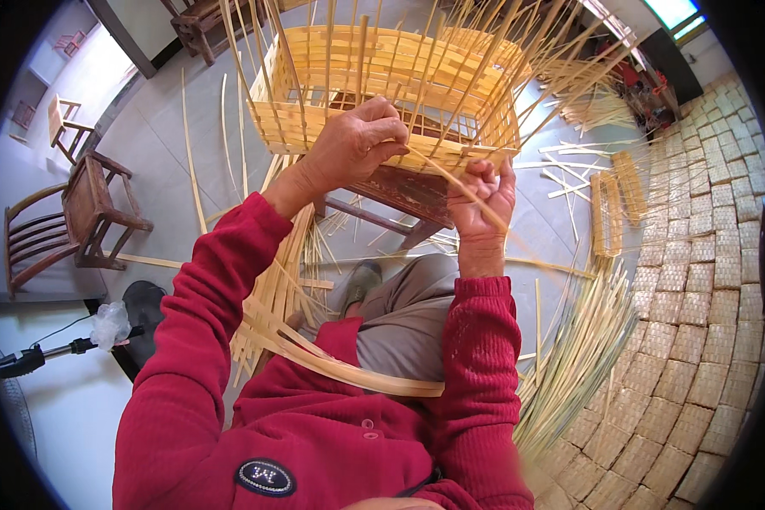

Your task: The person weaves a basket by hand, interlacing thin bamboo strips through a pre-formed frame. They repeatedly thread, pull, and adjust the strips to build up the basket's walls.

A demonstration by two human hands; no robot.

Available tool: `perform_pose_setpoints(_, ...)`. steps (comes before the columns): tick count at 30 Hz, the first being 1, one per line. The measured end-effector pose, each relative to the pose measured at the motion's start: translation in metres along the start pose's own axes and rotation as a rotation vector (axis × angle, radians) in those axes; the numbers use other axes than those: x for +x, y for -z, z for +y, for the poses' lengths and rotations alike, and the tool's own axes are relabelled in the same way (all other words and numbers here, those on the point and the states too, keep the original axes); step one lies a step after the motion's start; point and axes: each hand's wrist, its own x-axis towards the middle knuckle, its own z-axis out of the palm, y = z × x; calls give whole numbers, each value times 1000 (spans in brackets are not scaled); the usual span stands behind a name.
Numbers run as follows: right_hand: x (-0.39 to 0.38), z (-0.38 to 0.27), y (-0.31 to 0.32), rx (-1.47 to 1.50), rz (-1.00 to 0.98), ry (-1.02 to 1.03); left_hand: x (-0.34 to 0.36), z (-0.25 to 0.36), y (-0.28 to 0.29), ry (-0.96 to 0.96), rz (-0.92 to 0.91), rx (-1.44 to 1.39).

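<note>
A half-woven bamboo basket (399, 64) rests on a dark wooden bench (399, 191) in front of me, its long upright stakes spreading at the top. At its near wall, my left hand (352, 144) is closed in a pinch on the end of a thin bamboo strip (454, 180). That strip slants down to the right, passing in front of my right palm, and is blurred toward its tail. My right hand (482, 200) is at the basket's near right corner, palm toward me and fingers curled. What those fingers grip is hidden. More flat bamboo strips (348, 367) lie across my lap.
A bundle of thin splints (573, 365) lies to my right, beside stacks of woven blocks (697, 314). Small woven frames (606, 212) and loose strips (569, 170) are on the floor. A wooden chair (98, 208) stands at the left, near a fan (15, 408).
</note>
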Motion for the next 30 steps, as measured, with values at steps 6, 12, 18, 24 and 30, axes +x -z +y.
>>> perform_pose_setpoints(6,5,48,-96,-891,-72,230,6,-19,10,-10,-102,-154)
perform_pose_setpoints(12,7,46,-98,-1174,-250,183,9,-19,12,59,-171,-192)
perform_pose_setpoints(18,-5,55,-87,-1115,80,507,10,-21,8,45,-135,-210)
perform_pose_setpoints(24,-12,57,-77,-438,255,331,17,-6,-3,339,-19,-217)
perform_pose_setpoints(30,-15,63,-73,-452,318,433,18,6,-22,347,123,-206)
